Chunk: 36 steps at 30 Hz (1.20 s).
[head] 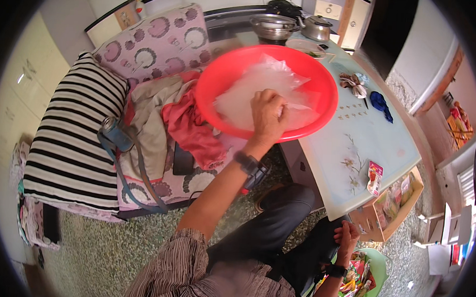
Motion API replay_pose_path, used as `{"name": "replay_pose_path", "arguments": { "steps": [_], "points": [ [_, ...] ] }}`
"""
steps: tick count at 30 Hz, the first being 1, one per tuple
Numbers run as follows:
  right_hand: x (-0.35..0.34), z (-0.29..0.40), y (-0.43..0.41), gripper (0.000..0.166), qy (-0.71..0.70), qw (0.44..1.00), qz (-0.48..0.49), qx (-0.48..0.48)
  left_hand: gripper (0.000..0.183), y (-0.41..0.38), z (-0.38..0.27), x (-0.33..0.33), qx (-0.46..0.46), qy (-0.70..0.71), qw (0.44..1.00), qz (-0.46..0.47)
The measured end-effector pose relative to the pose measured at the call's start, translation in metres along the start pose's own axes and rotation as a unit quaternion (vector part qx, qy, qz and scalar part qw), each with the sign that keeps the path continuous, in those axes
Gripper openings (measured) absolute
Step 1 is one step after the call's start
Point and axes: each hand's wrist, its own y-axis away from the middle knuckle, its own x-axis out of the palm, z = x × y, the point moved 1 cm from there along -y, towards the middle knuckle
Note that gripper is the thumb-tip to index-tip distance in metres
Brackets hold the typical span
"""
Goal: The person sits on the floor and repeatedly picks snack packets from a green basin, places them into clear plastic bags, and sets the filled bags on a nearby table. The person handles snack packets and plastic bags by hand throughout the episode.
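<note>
A wide red plastic basin (208, 103) rests partly over the table edge and holds a pile of clear plastic bags (244, 85). Over the near side of the basin, my left hand (268, 110) is closed on some of the clear plastic. My right hand (346, 234) hangs beside my knee, near the table's near corner, with its fingers curled; whether anything is in it cannot be told. Just below that hand stands a green tub (382, 266) full of colourful small packets (353, 283). One pink packet (374, 177) lies on the glass-topped table (325, 160).
A cardboard box (404, 211) of packets stands under the table's right edge. A kettle (317, 28), steel pots (274, 26) and a blue cloth (380, 106) are on the table. Left are a sofa with clothes, a phone (183, 160), a strapped blue item (119, 135) and a striped pillow (75, 141).
</note>
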Motion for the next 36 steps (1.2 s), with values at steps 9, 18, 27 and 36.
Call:
{"name": "replay_pose_path", "arguments": {
  "steps": [9, 18, 27, 36],
  "points": [
    [-0.001, 0.011, 0.007, 0.034, 0.015, 0.999, -0.009, -0.05, 0.007, 0.026, -0.097, -0.037, 0.021, 0.206, 0.976, 0.071],
    [0.056, 0.134, 0.058, 0.04, 0.095, 0.919, -0.04, -0.381, 0.009, 0.062, -0.153, -0.054, -0.197, 0.474, 0.791, 0.334],
    [0.051, 0.085, 0.06, 0.017, -0.053, 0.988, 0.065, -0.127, 0.014, 0.108, -0.076, -0.086, -0.273, 0.277, 0.907, 0.161],
    [0.053, 0.073, 0.047, 0.019, -0.006, 0.988, 0.061, -0.145, 0.021, 0.163, 0.07, -0.223, -0.185, -0.311, 0.923, 0.133]
  ]
}}
